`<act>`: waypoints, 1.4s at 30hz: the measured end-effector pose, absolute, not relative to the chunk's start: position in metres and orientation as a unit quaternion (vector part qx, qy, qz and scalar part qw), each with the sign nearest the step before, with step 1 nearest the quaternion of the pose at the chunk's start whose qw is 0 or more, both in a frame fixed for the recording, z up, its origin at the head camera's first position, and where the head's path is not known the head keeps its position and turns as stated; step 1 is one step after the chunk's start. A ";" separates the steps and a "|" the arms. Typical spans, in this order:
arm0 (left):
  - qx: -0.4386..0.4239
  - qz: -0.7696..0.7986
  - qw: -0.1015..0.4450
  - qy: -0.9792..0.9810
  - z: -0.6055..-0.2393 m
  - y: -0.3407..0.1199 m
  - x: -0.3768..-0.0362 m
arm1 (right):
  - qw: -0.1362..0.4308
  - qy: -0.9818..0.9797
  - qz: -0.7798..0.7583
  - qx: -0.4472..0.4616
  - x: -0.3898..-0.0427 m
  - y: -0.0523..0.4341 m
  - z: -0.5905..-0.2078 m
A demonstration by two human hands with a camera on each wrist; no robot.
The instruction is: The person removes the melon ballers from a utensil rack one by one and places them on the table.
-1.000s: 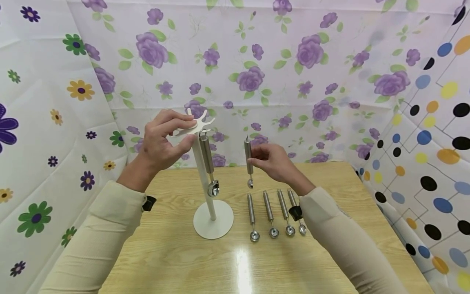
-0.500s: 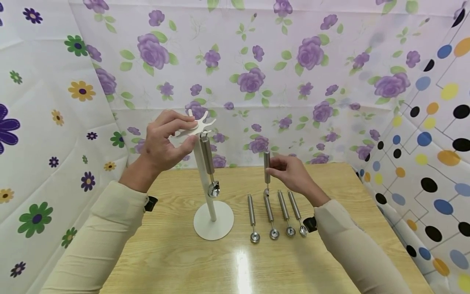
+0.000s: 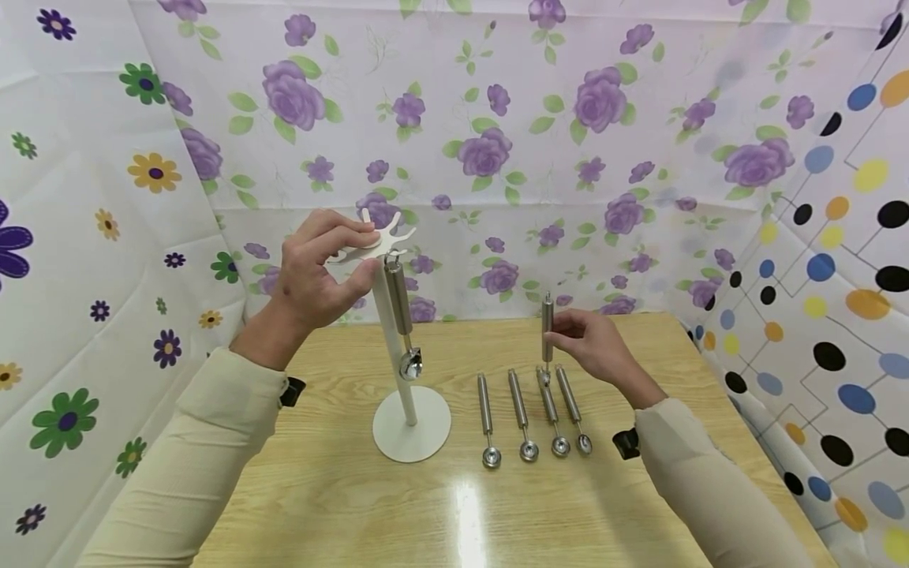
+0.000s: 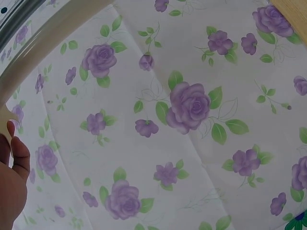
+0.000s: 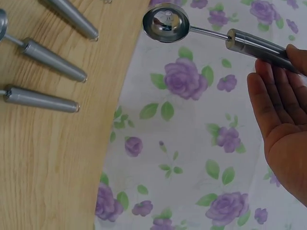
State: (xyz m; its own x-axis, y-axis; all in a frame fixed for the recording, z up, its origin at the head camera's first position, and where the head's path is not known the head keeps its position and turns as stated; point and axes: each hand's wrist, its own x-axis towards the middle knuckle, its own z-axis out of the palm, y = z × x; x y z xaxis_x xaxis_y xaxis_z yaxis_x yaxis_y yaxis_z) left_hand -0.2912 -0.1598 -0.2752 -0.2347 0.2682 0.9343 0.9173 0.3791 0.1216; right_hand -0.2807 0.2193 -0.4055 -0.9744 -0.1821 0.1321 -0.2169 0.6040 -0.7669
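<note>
Nearest on the light wood surface (image 3: 341,505) sits the white stand (image 3: 410,422), with four steel scoops (image 3: 529,414) lined up just right of its base. Above that row the right hand (image 3: 592,343) pinches a fifth scoop (image 3: 547,331) upright, bowl end down. One more hanging scoop (image 3: 402,319) dangles from the stand's forked top, which the left hand (image 3: 312,272) pinches. Behind the stand it's purple rose sheeting (image 3: 568,142), daisy print to its left, dots to its right.
</note>
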 end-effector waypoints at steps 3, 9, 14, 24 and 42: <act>-0.422 -0.363 0.453 -0.696 -0.276 -0.159 -0.291 | 0.025 -0.897 0.427 0.109 -0.279 0.227 -0.411; -0.417 -0.378 0.463 -0.685 -0.277 -0.157 -0.293 | 0.026 -0.897 0.431 0.095 -0.275 0.239 -0.423; -0.416 -0.380 0.465 -0.682 -0.277 -0.155 -0.294 | 0.029 -0.896 0.437 0.079 -0.272 0.248 -0.432; -0.413 -0.384 0.464 -0.683 -0.278 -0.154 -0.293 | 0.035 -0.901 0.429 0.058 -0.266 0.267 -0.453; -0.413 -0.388 0.474 -0.674 -0.280 -0.154 -0.293 | 0.024 -0.911 0.411 0.033 -0.260 0.292 -0.490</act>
State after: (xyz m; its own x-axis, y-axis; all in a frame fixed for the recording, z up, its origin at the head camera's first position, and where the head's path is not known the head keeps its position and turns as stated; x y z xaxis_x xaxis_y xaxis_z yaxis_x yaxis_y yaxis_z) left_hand -0.2934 -0.1537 -0.2799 -0.2094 0.1893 0.9593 0.9245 0.3579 0.1312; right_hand -0.2600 0.2924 -0.4899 -0.9967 -0.0401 0.0707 -0.0796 0.6597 -0.7473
